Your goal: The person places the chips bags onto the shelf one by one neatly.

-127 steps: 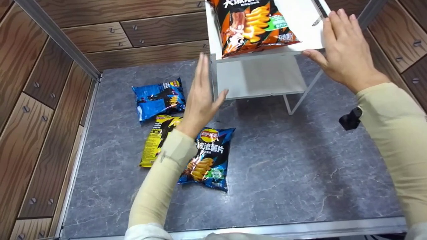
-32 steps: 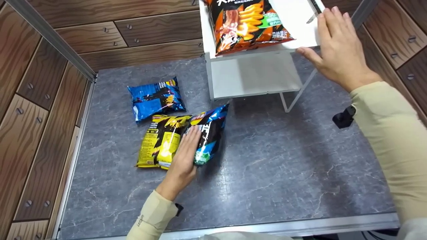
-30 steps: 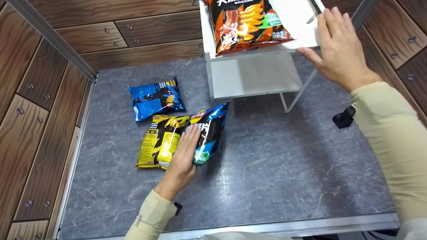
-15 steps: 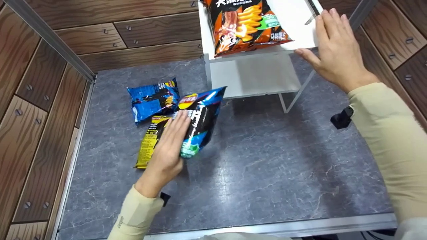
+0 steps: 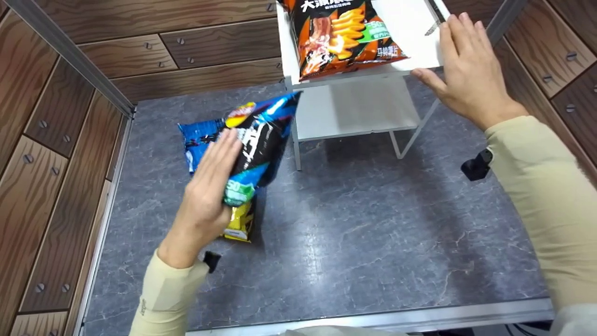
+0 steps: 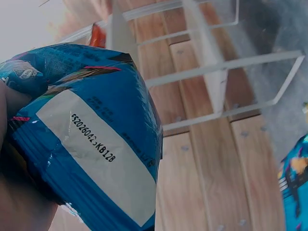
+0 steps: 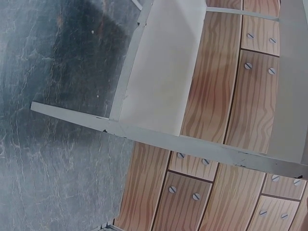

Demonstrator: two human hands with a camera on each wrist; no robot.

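Head view: left hand [image 5: 200, 200] grips blue-black bag [image 5: 261, 149], tilted, fingers along its side. From my angle it partly covers second blue bag [image 5: 196, 135] and yellow bag [image 5: 240, 221], both on grey floor [image 5: 364, 242]. Its top corner shows at left front leg of rack [image 5: 359, 107]; can't tell if touching. Right hand [image 5: 473, 74]: fingers straight, laid against rack's right side. Orange bag [image 5: 345, 42] on rack's top, left part. Left wrist view shows me white label [image 6: 98, 161] on gripped bag. Right wrist view: rack before wood-pattern panels [image 7: 255, 96].
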